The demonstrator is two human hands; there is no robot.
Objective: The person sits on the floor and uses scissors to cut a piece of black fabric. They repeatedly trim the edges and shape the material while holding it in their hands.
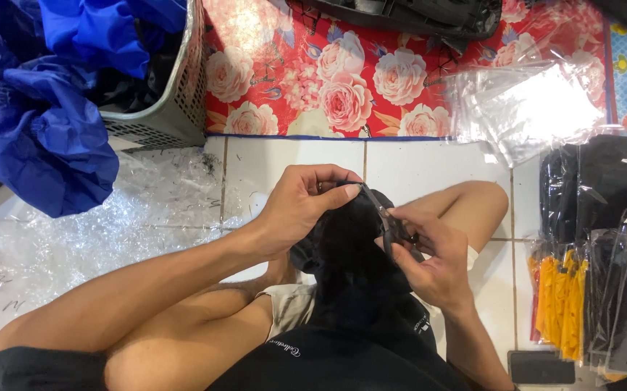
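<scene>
The left hand (299,206) pinches the top edge of a black garment (346,250) at frame centre. The right hand (433,264), at four o'clock from it, grips small scissors (389,221) whose blades touch that edge. A grey basket (172,108) is at ten o'clock.

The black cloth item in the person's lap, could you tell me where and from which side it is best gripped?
Probably at its upper edge, pinched from the left side. The black cloth item hangs limp over the lap, so only its raised top edge offers a firm fold. The left hand already pinches there with its fingers, while the right hand works small dark snips from the right, so that side is taken.
</scene>
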